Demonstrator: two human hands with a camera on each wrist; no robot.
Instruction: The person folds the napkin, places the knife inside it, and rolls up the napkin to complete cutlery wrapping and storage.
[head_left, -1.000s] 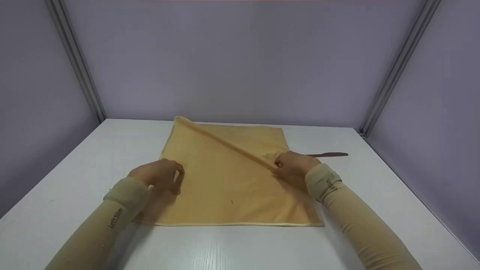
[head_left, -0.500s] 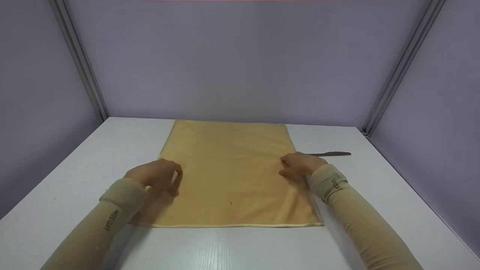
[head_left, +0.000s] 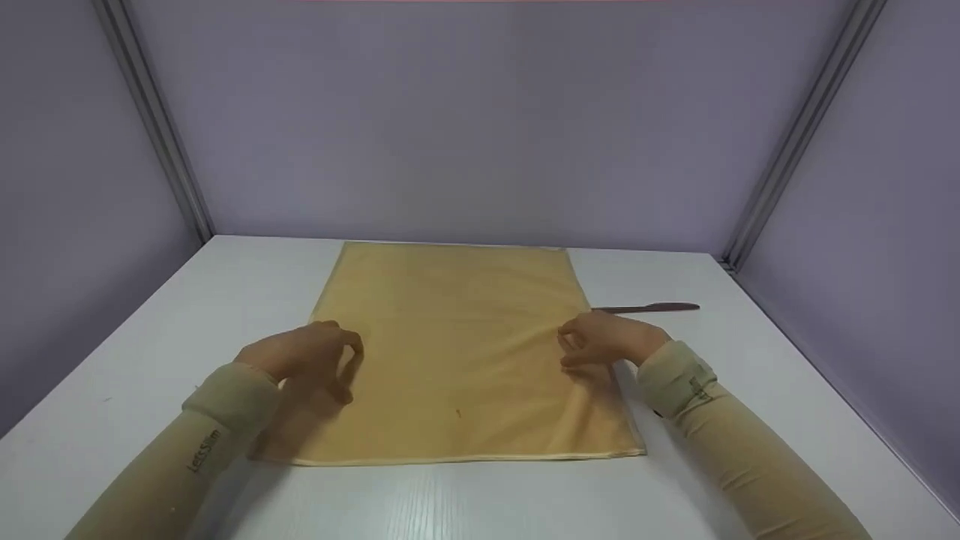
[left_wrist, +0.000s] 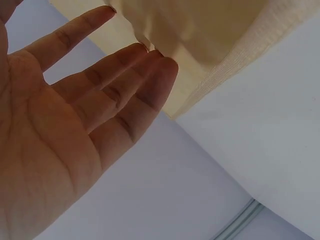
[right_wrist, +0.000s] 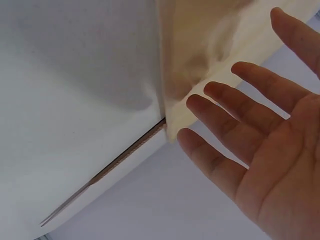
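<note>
A yellow-tan cloth (head_left: pixel 450 337) lies spread flat on the white table (head_left: pixel 480 502). My left hand (head_left: pixel 311 356) hovers over the cloth's left edge with loosely bent fingers and holds nothing. In the left wrist view its fingers (left_wrist: pixel 125 90) are straight, just short of the cloth (left_wrist: pixel 200 30). My right hand (head_left: pixel 600 339) is at the cloth's right edge, also holding nothing. The right wrist view shows its fingers (right_wrist: pixel 235 115) spread apart in front of the cloth (right_wrist: pixel 200 50).
A dark slim knife (head_left: pixel 649 307) lies on the table just right of the cloth, beyond my right hand; it also shows in the right wrist view (right_wrist: pixel 110 165). Grey-purple walls close the table on three sides.
The diagonal fold that my right hand held one second ago has been laid out flat and released. Both hands have drawn back slightly toward me.
</note>
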